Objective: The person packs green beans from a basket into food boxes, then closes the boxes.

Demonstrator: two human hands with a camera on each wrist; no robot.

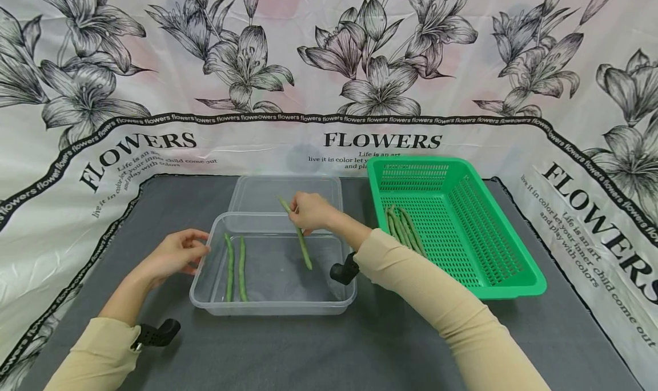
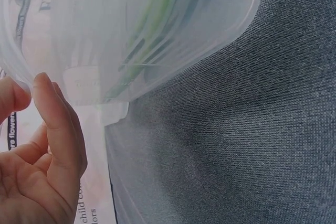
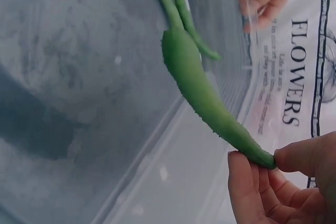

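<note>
My right hand (image 1: 315,212) pinches a green bean (image 1: 304,248) near one end, above the right half of a clear plastic container (image 1: 272,308). The bean slants down over the container floor; in the right wrist view thumb and fingertips meet on its narrow end. Two other green beans (image 1: 243,271) lie side by side, lengthwise, in the container's left part. At the left wall my left hand (image 1: 175,255) holds the container's rim between thumb and fingers, as the left wrist view shows up close.
A green slotted basket (image 1: 506,291) stands to the right with several green beans (image 1: 403,231) at its left side. Behind the container lies a clear lid (image 1: 285,192). Grey cloth (image 1: 169,208) covers the table, and a flower-printed sheet (image 1: 288,94) rises behind.
</note>
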